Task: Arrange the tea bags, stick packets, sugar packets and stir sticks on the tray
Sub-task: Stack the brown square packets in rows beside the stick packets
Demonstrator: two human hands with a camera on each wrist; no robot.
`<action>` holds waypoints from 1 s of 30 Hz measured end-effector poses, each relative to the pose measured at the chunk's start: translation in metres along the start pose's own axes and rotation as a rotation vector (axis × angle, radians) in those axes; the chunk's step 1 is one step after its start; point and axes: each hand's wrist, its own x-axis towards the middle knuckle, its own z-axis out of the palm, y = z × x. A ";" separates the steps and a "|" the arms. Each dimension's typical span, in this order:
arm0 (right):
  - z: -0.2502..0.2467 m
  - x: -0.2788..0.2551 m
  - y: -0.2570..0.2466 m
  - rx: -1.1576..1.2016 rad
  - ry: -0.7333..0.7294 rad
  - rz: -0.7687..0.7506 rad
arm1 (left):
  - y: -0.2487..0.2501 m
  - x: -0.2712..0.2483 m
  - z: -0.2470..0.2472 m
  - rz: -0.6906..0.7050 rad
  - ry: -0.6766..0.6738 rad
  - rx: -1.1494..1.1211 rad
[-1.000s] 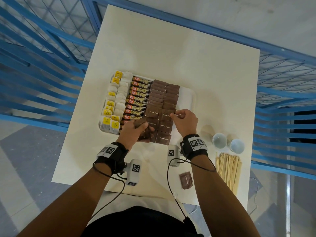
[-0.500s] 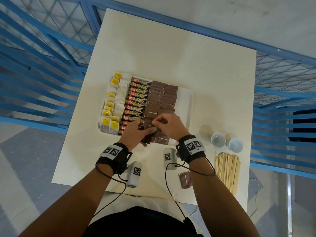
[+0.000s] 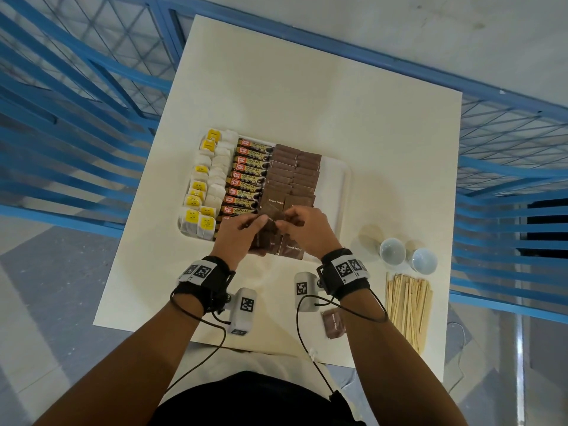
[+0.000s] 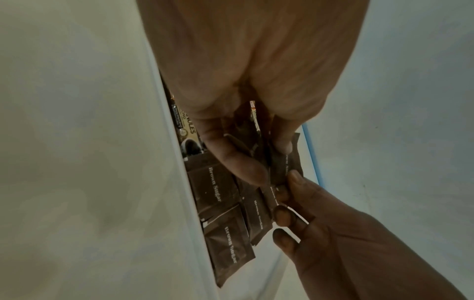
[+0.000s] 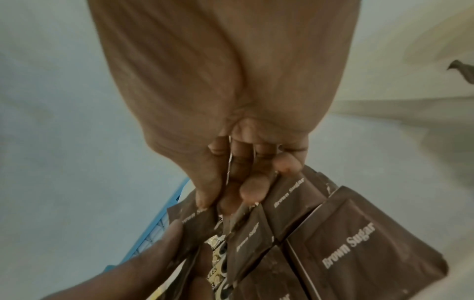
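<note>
A white tray point(image 3: 344, 192) holds yellow-tagged tea bags point(image 3: 199, 195) at the left, coffee stick packets point(image 3: 249, 176) in the middle and brown sugar packets point(image 3: 295, 176) at the right. Both hands meet over the tray's near edge. My left hand point(image 3: 242, 232) grips a small stack of brown sugar packets point(image 4: 284, 166). My right hand point(image 3: 304, 226) pinches the top packet point(image 5: 200, 217) of that stack between thumb and fingers. More sugar packets point(image 5: 359, 253) lie on the tray just below the hands. Wooden stir sticks point(image 3: 407, 305) lie on the table at the near right.
One loose sugar packet point(image 3: 333, 324) lies near the table's front edge under my right forearm. Two small white cups point(image 3: 408, 256) stand right of the tray. Blue metal railings point(image 3: 76, 118) surround the white table point(image 3: 307, 96).
My right hand has moved left from the tray's sugar rows to meet my left hand and has taken hold of the top packet of the stack. The left hand has stayed in place.
</note>
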 end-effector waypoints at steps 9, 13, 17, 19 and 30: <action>-0.005 0.018 -0.007 -0.032 0.015 -0.011 | -0.001 0.011 -0.006 0.012 0.016 -0.045; -0.014 0.041 -0.014 0.005 0.131 0.042 | 0.002 0.016 -0.015 -0.027 0.020 -0.013; -0.018 0.065 -0.017 -0.060 0.259 0.090 | 0.005 0.021 -0.023 -0.085 -0.026 -0.027; -0.018 0.072 -0.019 -0.084 0.274 0.100 | 0.003 0.023 -0.027 -0.084 -0.029 0.009; -0.007 0.086 -0.013 -0.154 0.257 0.112 | 0.002 0.031 -0.032 -0.126 -0.046 -0.022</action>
